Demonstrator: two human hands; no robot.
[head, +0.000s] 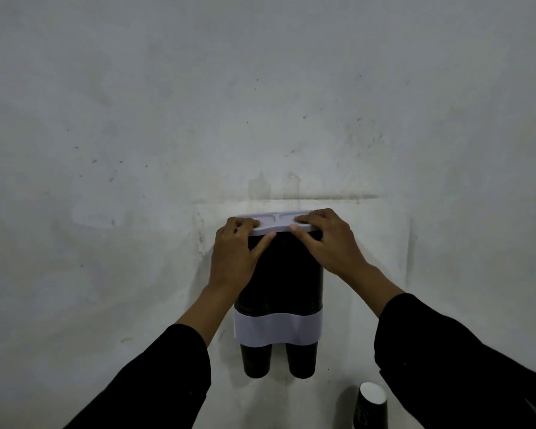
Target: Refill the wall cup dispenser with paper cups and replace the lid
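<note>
Head view, centre of frame: left hand (234,258) and right hand (328,243) each pinch an end of the white lid (276,222), fingers on top, thumbs under its front edge, atop the dark wall dispenser (280,274). Judged best: press both ends down evenly until seated flush. Lid appears flat, two-lobed, nearly level. Dark cups (257,362) protrude below the white band (277,329).

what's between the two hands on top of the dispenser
In the head view, a bare strip of the white lid shows between the left hand and the right hand, with the dispenser's dark front just below their thumbs.
</note>
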